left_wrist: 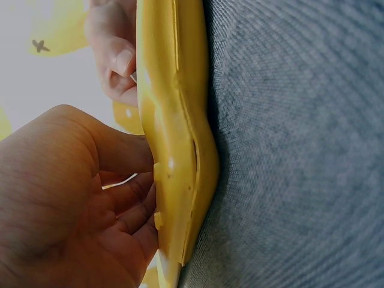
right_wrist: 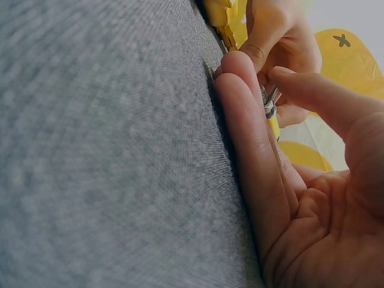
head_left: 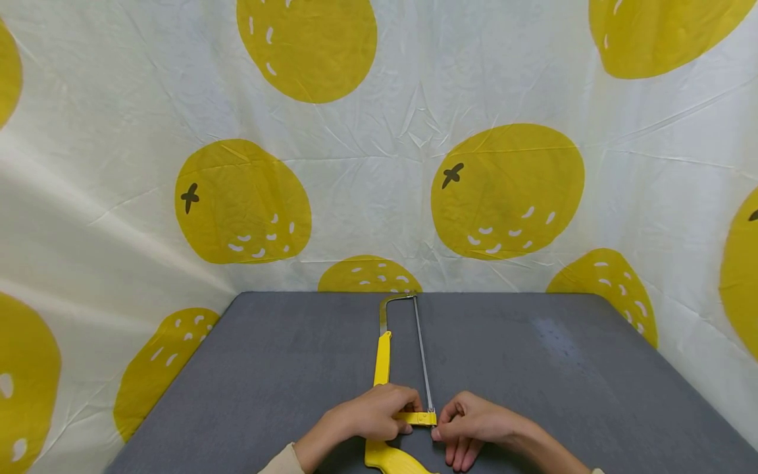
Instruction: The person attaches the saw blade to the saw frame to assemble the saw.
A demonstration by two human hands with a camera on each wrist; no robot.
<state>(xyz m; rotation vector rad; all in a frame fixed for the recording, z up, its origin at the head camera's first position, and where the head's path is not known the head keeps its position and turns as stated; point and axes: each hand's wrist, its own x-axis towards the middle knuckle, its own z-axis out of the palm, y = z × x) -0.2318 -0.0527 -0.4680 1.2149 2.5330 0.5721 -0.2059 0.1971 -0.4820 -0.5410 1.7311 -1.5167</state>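
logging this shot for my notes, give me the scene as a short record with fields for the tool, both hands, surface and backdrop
Tool: yellow hacksaw, handle at the near end
Blade: right of the frame in the head view
Left hand: grips the near crosspiece
Right hand: appears to pinch the threaded fitting by the crosspiece
Surface: grey table
Backdrop: white cloth with yellow fruit-like shapes

Yellow hacksaw (head_left: pixel 382 359) flat on grey tabletop (head_left: pixel 284 368), blade (head_left: pixel 422 349) rightward
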